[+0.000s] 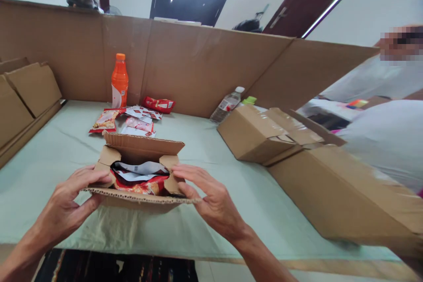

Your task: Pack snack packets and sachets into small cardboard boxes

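Observation:
An opened cardboard box stands on the pale green cloth in front of me, its flaps raised. Red and white snack packets are packed inside; how many lie beneath is hidden. My left hand grips the left side of the box, thumb under the front flap and fingers on the left side flap. At the opposite end, my right hand holds the right side flap and the front flap's corner between fingers and thumb.
Behind the box lie several snack packets beside an orange bottle. A clear water bottle leans near closed cardboard boxes on the right. More cardboard stands left. A cardboard partition borders the table; another person is beyond, right.

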Available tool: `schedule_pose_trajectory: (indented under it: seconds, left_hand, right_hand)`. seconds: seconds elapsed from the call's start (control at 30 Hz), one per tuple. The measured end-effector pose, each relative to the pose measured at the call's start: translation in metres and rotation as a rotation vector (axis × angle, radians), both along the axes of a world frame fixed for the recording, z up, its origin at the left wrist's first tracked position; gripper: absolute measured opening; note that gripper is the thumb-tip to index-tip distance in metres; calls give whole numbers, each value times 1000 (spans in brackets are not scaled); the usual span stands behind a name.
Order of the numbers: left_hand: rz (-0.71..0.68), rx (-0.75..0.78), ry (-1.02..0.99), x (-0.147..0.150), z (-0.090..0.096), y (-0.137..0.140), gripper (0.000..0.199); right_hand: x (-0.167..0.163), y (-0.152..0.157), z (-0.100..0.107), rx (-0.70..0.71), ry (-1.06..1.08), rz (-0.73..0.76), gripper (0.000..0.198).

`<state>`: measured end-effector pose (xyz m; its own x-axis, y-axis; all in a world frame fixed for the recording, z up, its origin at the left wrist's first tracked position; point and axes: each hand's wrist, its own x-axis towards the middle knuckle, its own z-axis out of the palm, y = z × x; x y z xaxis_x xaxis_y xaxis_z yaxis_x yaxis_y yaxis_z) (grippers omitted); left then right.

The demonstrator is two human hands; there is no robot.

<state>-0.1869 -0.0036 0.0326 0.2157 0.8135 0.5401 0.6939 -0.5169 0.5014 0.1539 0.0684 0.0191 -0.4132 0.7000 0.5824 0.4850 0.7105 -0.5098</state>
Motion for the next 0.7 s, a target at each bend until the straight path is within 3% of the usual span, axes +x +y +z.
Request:
schedule_pose_trajectory:
  seconds: [0.1,0.23,0.37,0.5,0.6,0.7]
  left_hand:
    - [193,19,-25,15,-1,4,46]
    - [289,140,-12,29,-1,9,58]
    - [250,123,60,29,-3,15,63]
    - [97,44,133,20,-7,21,58]
    - [23,21,148,16,-10,27,44]
    - [60,35,149,14,-13,31,38]
  right_hand:
    - [-2,7,10,57,208,-163,23]
    - [-9,27,22,50,230,-190,50]
    - [-14,34,11,-53,35,-29,46]
    - [-7,23,-9,15,-73,135,41]
    - [0,17,-14,17,-106,193,51]
    - [2,18,-11,67,-194,229,66]
